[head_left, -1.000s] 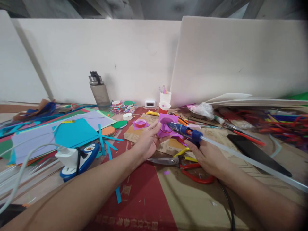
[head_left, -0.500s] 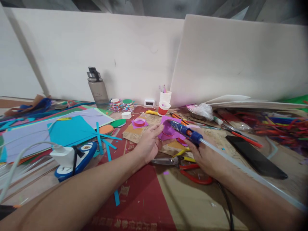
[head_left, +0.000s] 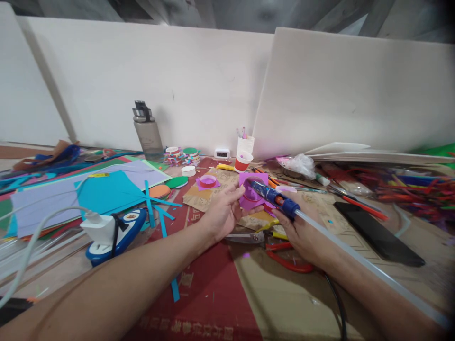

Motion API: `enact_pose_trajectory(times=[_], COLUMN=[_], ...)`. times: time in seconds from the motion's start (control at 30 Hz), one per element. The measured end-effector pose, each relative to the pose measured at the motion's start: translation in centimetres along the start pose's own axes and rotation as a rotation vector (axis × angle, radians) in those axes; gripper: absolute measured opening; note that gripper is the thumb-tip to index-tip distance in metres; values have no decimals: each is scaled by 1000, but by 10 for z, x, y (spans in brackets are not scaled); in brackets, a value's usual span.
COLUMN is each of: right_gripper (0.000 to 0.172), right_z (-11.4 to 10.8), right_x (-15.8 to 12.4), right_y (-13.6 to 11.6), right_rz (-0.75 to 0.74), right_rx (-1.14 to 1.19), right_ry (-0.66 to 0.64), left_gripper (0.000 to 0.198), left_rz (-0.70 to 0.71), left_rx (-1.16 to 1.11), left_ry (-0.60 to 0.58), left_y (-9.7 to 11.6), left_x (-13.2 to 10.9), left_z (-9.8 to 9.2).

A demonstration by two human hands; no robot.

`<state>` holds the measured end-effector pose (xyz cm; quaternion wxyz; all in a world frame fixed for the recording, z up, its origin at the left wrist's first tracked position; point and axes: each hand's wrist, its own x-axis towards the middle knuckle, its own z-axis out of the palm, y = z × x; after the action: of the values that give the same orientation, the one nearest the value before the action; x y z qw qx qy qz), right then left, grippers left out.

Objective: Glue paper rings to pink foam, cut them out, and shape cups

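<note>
My left hand (head_left: 225, 210) pinches the left edge of a purple paper square (head_left: 262, 179), which carries a round ring, and holds it up over the cardboard. In my right hand (head_left: 296, 234) is a blue hot glue gun (head_left: 272, 193), with a long translucent glue stick (head_left: 341, 241) running out of its back. The gun's tip points into the ring on the purple paper; the tip itself is hard to make out. Below both hands lie scissors with red handles (head_left: 289, 263) and a yellow-handled tool (head_left: 268, 225). Another ring on purple paper (head_left: 208, 181) sits to the left.
Blue paper sheets (head_left: 106, 194) and a power strip (head_left: 124, 234) lie at the left. A bottle (head_left: 147, 132), a small clock (head_left: 222, 153) and paper cups (head_left: 243, 161) stand along the back. On the right are a phone (head_left: 377, 232) and bundled colourful strips (head_left: 408, 189).
The view has shifted slightly. My left hand has tilted the purple paper a little more upright, while the glue gun's tip stays at the ring.
</note>
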<state>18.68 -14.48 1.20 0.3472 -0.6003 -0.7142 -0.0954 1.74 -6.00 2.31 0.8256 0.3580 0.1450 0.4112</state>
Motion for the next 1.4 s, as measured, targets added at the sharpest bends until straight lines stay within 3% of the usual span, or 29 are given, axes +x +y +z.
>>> enact_pose_trajectory(times=[0.2, 0.43, 0.63, 0.77, 1.17, 1.4], right_gripper=[25, 24, 25, 24, 9, 19], right_z=[0, 2, 2, 2, -1, 3], right_x=[-1, 1, -1, -1, 0, -1], right_y=[0, 2, 1, 3, -2, 1], right_rz=[-62, -8, -13, -50, -140, -124], right_rx=[-27, -37, -58, -52, 35, -28], right_ry=[-4, 48, 113, 87, -51, 16], left_gripper=[22, 13, 17, 23, 10, 6], left_rz=[24, 9, 11, -11, 16, -1], left_rx=[47, -13, -68, -56, 6, -12], left_ry=[9, 47, 60, 50, 89, 144], left_y=[-1, -1, 1, 1, -3, -3], left_x=[1, 0, -3, -2, 6, 3], left_z=[0, 2, 4, 2, -3, 0])
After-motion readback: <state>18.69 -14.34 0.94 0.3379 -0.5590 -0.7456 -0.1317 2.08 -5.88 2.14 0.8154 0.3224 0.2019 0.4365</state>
